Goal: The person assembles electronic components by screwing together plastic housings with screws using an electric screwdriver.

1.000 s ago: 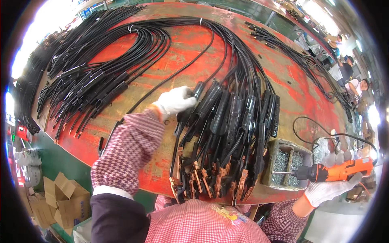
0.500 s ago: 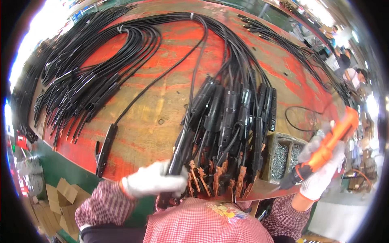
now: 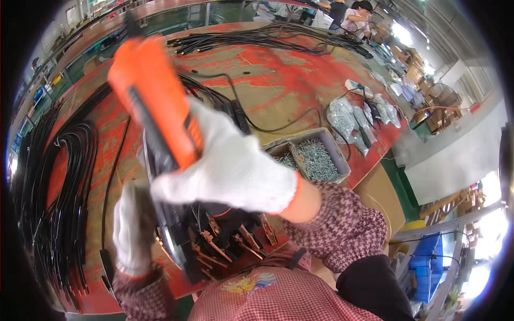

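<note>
My right hand, in a white knit glove, is closed around an orange and black power screwdriver, raised over the workpieces and blurred. Its lower part overlaps a black electrode holder, so whether they touch is hidden. Beside that holder, my gloved left hand is closed on it, fingertips partly covered. More black electrode holders with copper jaws lie bunched at the table's near edge, largely behind my right hand and sleeve.
A two-part box of small metal screws stands right of the holders. Plastic bags lie farther right. Black cables spread over the left of the red, worn table. A co-worker sits beyond the far end.
The view has swung right. My right hand has brought the screwdriver from the right across to the electrode holder at my left hand. The left hand stays with its holder.
</note>
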Available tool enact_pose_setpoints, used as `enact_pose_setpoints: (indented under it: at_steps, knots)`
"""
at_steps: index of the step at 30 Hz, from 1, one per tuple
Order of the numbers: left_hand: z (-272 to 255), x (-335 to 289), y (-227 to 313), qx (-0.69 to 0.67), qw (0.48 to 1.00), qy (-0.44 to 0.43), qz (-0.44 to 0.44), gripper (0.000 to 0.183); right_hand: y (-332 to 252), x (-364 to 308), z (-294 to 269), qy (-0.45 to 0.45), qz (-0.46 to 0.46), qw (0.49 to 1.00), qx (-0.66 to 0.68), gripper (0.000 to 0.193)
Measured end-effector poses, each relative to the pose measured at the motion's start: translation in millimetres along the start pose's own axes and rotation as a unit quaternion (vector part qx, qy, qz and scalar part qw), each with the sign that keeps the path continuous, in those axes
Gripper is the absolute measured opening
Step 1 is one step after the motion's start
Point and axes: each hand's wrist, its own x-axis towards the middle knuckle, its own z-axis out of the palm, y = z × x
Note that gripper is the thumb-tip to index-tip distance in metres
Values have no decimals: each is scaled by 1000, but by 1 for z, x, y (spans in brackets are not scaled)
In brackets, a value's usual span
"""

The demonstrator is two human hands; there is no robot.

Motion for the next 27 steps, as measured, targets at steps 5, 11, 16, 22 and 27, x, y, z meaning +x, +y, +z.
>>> enact_pose_setpoints:
  at_steps: [5,11,16,22,27]
  knots:
    - [50,-56,50,-698,620,-234,-271,46,-27,3,-30,39,-68,997,25,63]
    - [66,1,89,-645,610,-266,-376,61,4,8,-69,119,-84,987,-63,71]
    - [55,23,109,-786,312,-238,-478,74,24,-8,-58,79,-77,992,59,70]
    - [69,29,107,-831,283,-244,-412,76,33,-22,-72,147,-16,984,98,73]
    - [73,37,124,-597,601,-232,-478,82,40,-31,-72,215,-47,973,77,67]
